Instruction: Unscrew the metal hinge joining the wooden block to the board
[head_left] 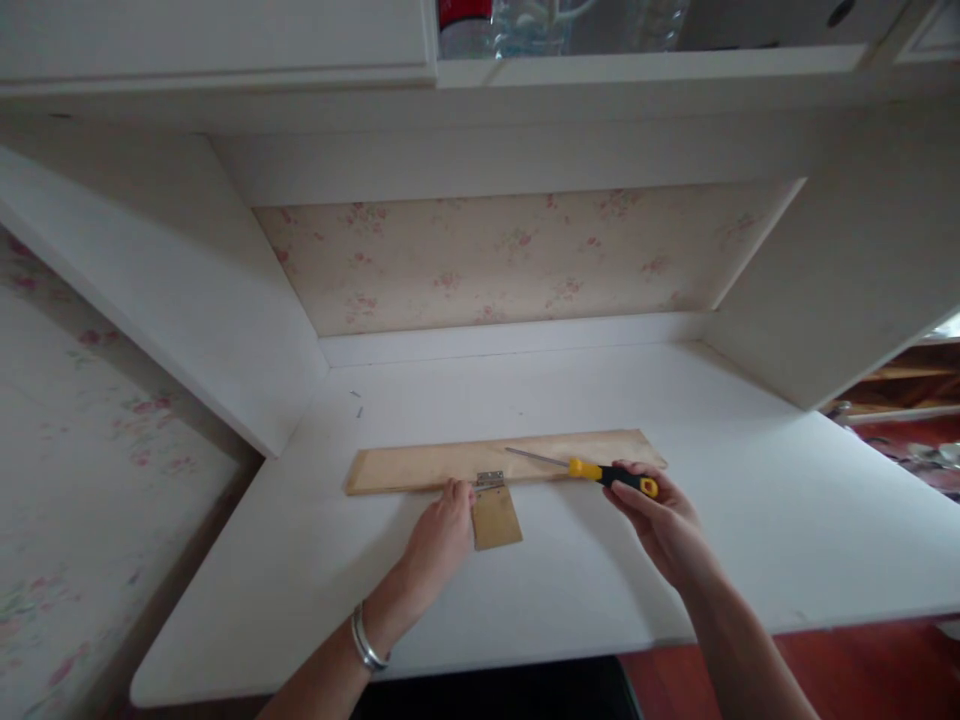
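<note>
A long, light wooden board (420,466) lies across the white desk. At its front edge sits a small metal hinge (490,478), with a small, roughly square wooden piece (496,520) extending from it toward me. My left hand (447,520) is closed in a pinch beside the hinge's left end, close to the small piece. What its fingertips hold, if anything, is too small to make out. In my right hand (656,510) is a screwdriver (589,470) with a yellow and black handle. Its shaft points left over the board, with the tip above and right of the hinge.
Two small screws or nails (358,402) lie on the desk (600,385) at the back left. White side panels (187,270) stand left and right. A shelf (645,68) with plastic bottles hangs overhead. The desk's front edge runs close to my body.
</note>
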